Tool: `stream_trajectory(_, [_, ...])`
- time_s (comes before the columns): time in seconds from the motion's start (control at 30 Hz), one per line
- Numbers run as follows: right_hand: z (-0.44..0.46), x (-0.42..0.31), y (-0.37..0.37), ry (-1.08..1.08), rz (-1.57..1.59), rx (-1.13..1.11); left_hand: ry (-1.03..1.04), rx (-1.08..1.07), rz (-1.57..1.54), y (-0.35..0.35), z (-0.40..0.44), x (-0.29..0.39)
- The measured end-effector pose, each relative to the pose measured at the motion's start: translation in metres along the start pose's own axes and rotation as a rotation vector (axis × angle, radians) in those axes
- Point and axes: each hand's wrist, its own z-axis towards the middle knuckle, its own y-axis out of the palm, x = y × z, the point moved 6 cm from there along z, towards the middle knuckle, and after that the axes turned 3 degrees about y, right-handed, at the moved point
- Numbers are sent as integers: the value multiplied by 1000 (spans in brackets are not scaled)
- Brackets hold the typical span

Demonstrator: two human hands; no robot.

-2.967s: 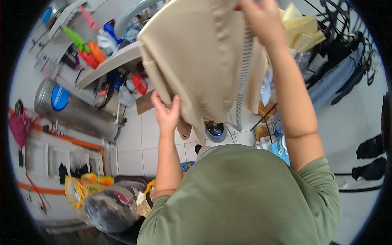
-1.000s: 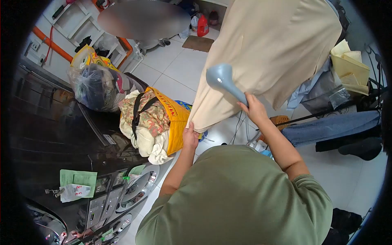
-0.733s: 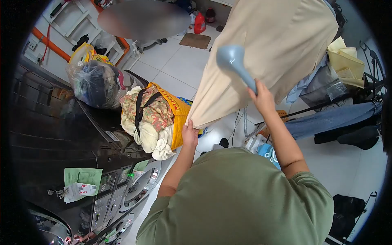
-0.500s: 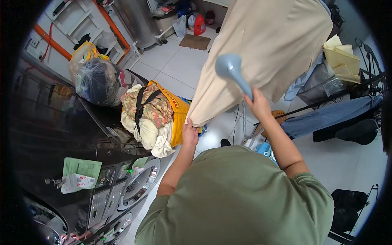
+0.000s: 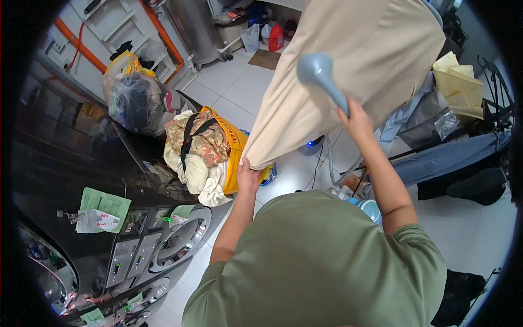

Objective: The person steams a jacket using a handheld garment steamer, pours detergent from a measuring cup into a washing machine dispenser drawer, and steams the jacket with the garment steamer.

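Note:
A long beige garment [image 5: 354,65] hangs at the top centre, its lower corner drawn out toward me. My left hand [image 5: 248,175] is closed on that corner, beside the yellow bag. My right hand [image 5: 357,124] grips the handle of a blue-grey steamer head [image 5: 316,71], which is over the front of the cloth; whether it touches is unclear. A ribbed grey hose [image 5: 331,163] runs below my right hand. Partly hidden under the hem is the steamer base [image 5: 310,147] with a blue light.
A yellow bag [image 5: 234,147] full of clothes and a clear plastic bag [image 5: 133,103] stand on the left by dark machines with round doors [image 5: 182,240]. Jeans [image 5: 447,158] hang at the right near a yellow folded item [image 5: 460,87]. A brown mat [image 5: 265,59] lies on the tiles.
Since the earliest frame, the view has turned, my left hand has taken the garment's corner and my right hand holds the steamer head. Lately the head has moved slightly up and right over the cloth.

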Motion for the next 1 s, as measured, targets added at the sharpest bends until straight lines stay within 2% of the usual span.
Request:
stream_trajectory(0.1, [19, -3, -8, 52, 39, 16, -8, 15, 17, -1, 0, -1])
stream_trajectory(0.2, [-1, -10, 20, 39, 24, -97, -2, 42, 12, 1, -2, -4])
stream_trajectory(0.3, [-48, -28, 54, -99, 60, -202, -14, 26, 10, 4, -6, -7])
stream_trajectory(0.37, [-78, -39, 74, -126, 45, -378, -8, 14, -17, 3, -6, -10])
stream_trajectory(0.47, [-103, -60, 76, -212, 47, -476, -4, 21, -37, -3, -4, -14])
stream_trajectory(0.6, [-87, -52, 67, -172, -12, -458, -4, 82, -14, -5, -8, -9])
stream_trajectory(0.8, [-3, 3, 16, -90, -94, -132, 59, 29, -37, -2, -1, -1])
stream_trajectory(1.0, [82, 19, -85, -114, -133, 189, 54, 93, -33, -8, 7, 0])
